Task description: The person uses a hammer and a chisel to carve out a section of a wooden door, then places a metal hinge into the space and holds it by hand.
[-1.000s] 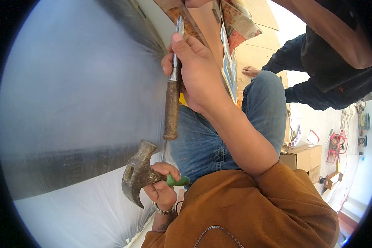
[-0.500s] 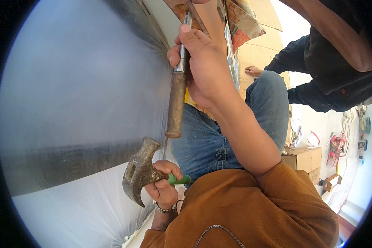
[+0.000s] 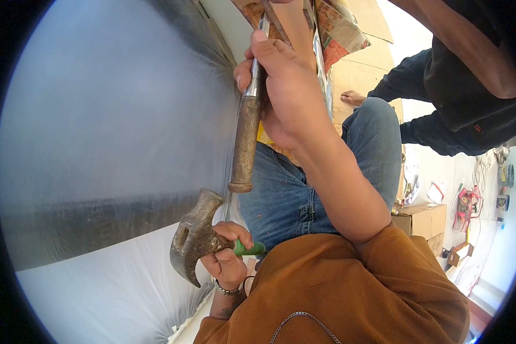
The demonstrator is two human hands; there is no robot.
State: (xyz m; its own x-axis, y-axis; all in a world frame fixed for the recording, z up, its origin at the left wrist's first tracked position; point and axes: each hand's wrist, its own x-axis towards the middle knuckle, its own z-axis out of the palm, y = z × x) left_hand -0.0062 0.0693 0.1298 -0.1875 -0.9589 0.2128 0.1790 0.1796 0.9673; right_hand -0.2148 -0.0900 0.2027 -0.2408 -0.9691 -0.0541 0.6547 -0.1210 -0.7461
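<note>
My right hand [image 3: 289,94] is closed around the metal shank of a chisel [image 3: 245,143]. Its worn wooden handle points down toward me, and its far end meets a wooden piece [image 3: 249,12] at the top edge; the tip itself cannot be made out. Below the handle's end, my left hand [image 3: 229,255] grips a claw hammer [image 3: 198,238] close to its rusty head. The hammer's green handle [image 3: 249,248] sticks out toward my shirt. A small gap separates the hammer head from the chisel handle.
Plastic sheeting [image 3: 114,126] covers the whole left side. At the right stands another person [image 3: 464,109] in dark clothes, one bare foot on cardboard. Newspaper [image 3: 341,28] lies near the wood. Cardboard boxes [image 3: 424,221] and a red item [image 3: 467,206] are on the floor.
My right hand and the chisel have shifted very slightly upward. The hammer and my left hand stay almost where they were.
</note>
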